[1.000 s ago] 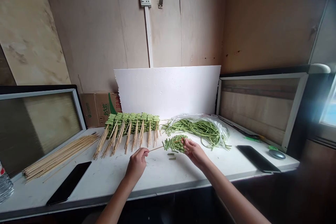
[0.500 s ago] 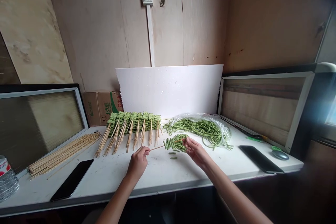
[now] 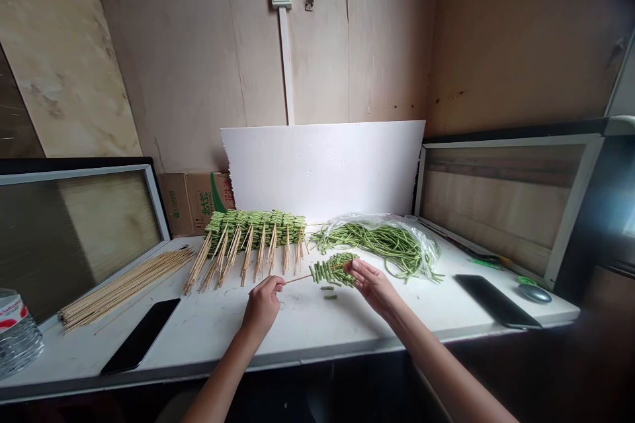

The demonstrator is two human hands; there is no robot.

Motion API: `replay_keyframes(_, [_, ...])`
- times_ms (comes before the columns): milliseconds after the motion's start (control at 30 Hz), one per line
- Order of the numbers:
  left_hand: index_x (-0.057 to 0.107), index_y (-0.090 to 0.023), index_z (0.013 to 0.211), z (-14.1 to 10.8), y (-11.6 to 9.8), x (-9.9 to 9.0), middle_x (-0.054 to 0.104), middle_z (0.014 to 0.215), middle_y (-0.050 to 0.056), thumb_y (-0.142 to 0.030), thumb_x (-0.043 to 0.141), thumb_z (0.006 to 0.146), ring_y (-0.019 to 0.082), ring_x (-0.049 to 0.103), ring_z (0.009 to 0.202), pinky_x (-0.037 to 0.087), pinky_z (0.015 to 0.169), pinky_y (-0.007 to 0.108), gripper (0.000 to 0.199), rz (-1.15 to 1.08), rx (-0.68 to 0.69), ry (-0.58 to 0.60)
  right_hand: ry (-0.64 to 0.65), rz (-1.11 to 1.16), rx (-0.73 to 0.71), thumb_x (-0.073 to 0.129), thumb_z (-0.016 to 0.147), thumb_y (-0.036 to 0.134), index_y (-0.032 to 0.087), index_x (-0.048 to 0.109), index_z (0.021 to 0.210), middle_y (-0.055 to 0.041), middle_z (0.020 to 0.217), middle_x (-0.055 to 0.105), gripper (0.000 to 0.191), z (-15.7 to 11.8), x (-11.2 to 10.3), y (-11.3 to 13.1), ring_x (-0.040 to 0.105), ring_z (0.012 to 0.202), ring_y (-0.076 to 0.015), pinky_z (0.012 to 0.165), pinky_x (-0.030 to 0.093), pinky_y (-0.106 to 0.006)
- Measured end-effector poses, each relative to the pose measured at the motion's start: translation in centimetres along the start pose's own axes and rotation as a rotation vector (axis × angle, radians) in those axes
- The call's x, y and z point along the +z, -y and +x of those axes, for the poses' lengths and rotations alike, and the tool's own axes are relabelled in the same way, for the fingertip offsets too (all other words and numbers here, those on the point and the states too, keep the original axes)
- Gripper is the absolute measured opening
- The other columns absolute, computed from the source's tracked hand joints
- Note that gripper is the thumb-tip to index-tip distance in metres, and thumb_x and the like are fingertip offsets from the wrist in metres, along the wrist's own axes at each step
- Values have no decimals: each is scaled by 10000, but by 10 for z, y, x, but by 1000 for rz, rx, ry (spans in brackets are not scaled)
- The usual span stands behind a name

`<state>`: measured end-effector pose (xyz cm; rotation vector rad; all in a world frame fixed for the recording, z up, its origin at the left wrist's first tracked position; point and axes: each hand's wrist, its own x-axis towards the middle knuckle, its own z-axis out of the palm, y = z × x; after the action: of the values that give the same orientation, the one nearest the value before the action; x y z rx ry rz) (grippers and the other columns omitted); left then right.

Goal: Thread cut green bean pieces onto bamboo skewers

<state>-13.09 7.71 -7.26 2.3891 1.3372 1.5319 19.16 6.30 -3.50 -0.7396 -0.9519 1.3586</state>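
My left hand (image 3: 265, 297) pinches the bare end of a thin wooden skewer (image 3: 297, 278). Several short green bean pieces (image 3: 322, 271) are threaded side by side on it. At the skewer's other end, the fingers of my right hand (image 3: 368, 283) are closed around the tip; whether they also hold a bean piece is too small to tell. Behind and below the skewer lies a small pile of cut pieces (image 3: 347, 275), partly hidden by my right hand. Two loose pieces (image 3: 329, 297) rest on the white table (image 3: 307, 337) in front of it.
Stacked bean skewers (image 3: 258, 225) lie at the back left, with bare skewers (image 3: 124, 284) beside them. Long beans (image 3: 387, 241) in clear plastic are at the back right. Two phones (image 3: 141, 336), a bottle (image 3: 17, 330), a mouse (image 3: 534, 293) and a knife-like tool (image 3: 461, 248) lie around.
The whole view has shifted slightly. Both hands keep nearly the same hold on the skewer, and the threaded pieces look the same.
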Motion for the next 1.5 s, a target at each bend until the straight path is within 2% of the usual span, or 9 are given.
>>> replay_keyframes(233, [674,-201,938,1,-3,-1,715,829,41,24,397,826,184,726,817,545,727,268,374,3,-1,13,-28,-31,0,921,701,454,238,809,940,-90,1102,774,340,-4,8,5,669,1171,-307,652,549,-282])
replay_keyframes(467, [682,-197,926,2,-2,0,706,785,34,-2,427,837,185,716,774,540,709,261,333,-24,-21,-28,-93,-54,-15,934,661,491,259,809,991,-83,1141,752,422,-3,5,1,668,1091,-285,686,537,-293])
replay_keyframes(633, [690,-192,923,2,-2,1,702,784,35,-25,421,853,181,712,775,543,721,258,324,-47,-48,-18,-143,-126,-71,934,632,538,233,817,995,-81,1021,747,488,-2,9,2,642,998,-269,666,496,-287])
replay_keyframes(867, [690,-186,886,2,-3,2,680,748,27,-23,419,842,172,694,739,545,717,255,319,-69,-59,3,-153,-216,-192,904,660,565,217,823,954,-89,1027,734,462,-2,14,0,610,894,-247,609,450,-289])
replay_keyframes(1067, [689,-185,871,2,-5,1,666,713,15,-10,425,836,160,679,700,542,700,243,318,-74,-46,-8,-186,-196,-198,902,689,538,232,818,968,-63,1017,734,423,0,13,-7,578,756,-186,625,440,-299])
replay_keyframes(1267, [687,-183,949,1,-9,0,705,833,46,22,409,824,177,715,813,548,743,256,367,-59,9,-77,-207,-151,-217,906,679,539,237,816,961,-58,993,738,423,-4,22,-3,565,701,-175,631,437,-313])
replay_keyframes(1367, [676,-187,948,0,-7,2,713,880,51,44,388,803,168,719,829,548,737,244,396,-72,7,-59,-217,-140,-224,911,672,535,231,816,947,-60,994,739,420,-7,27,-3,547,668,-161,632,442,-318])
replay_keyframes(1500, [662,-191,895,0,-6,3,689,814,28,51,392,777,155,695,764,524,685,225,381,-69,-27,-22,-194,-162,-234,901,695,522,232,813,960,-56,1013,730,402,-9,29,-4,506,643,-139,642,445,-314])
